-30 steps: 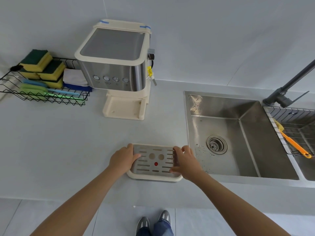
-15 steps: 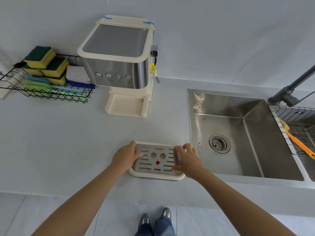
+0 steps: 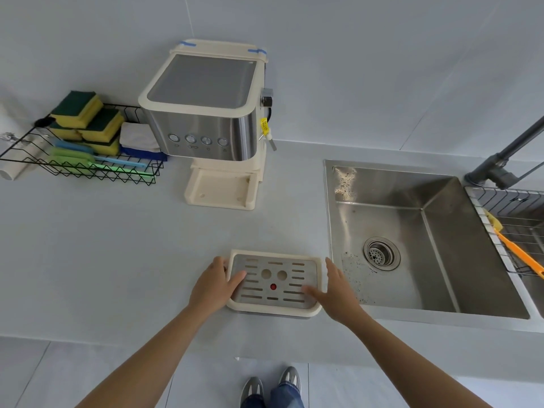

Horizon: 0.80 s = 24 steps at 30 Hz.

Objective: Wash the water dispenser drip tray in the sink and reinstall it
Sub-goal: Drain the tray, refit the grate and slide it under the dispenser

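The drip tray [image 3: 273,310], cream plastic with a slotted metal grate and a red dot, lies on the grey counter near its front edge, just left of the sink [image 3: 382,187]. My left hand [image 3: 213,288] holds the tray's left edge, with the thumb on the grate. At the tray's right edge, my right hand [image 3: 337,291] has its thumb on the grate and its fingers along the side. The water dispenser [image 3: 206,128] stands at the back against the wall. Its cream base [image 3: 219,189] has nothing in it.
A black wire rack [image 3: 88,169] at the back left holds several sponges [image 3: 88,116], cloths and brushes. The steel sink has a drain, a dark faucet [image 3: 500,160] at the right, and a wire drain basket [image 3: 515,207] with an orange brush [image 3: 518,254].
My right hand has slid off the top of the grate to the tray's right edge. My left hand keeps its hold and the tray stays on the counter.
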Tool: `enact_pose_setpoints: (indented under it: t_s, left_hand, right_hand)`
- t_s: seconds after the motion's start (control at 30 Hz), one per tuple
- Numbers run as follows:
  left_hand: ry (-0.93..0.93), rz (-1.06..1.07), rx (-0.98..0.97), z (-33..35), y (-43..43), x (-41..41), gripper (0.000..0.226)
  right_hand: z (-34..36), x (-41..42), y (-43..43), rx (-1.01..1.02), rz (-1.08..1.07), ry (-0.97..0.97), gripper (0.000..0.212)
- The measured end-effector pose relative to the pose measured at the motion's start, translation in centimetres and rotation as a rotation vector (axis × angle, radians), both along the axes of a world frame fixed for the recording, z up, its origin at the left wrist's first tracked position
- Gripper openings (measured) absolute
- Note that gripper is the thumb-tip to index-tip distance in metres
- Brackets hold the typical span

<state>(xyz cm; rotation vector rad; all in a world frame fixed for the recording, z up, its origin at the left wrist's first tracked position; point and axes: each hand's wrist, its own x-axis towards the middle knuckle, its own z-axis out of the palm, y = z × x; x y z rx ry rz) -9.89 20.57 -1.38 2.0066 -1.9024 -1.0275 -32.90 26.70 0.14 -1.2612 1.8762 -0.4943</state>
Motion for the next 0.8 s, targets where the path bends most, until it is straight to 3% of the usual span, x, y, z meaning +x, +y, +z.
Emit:
enact_pose_setpoints:
  t_s: [0.27, 0.5, 0.8]
  left_hand:
    - [0.254, 0.094, 0.051, 0.6, 2.5, -0.5, 0.046]
    - [0.188, 0.147, 0.073, 1.1, 2.6, -1.3, 0.048]
    - [0.14, 0.196, 0.002, 2.3, 2.2, -1.2, 0.04]
  right_hand:
    - [-1.0, 1.9, 1.8, 0.024, -0.194, -0.215, 0.019]
    - [-1.3, 3.1, 1.8, 0.016, -0.278, -0.247, 0.028]
    - [0.6, 2.0, 0.2, 0.015, -0.213, -0.324, 0.047]
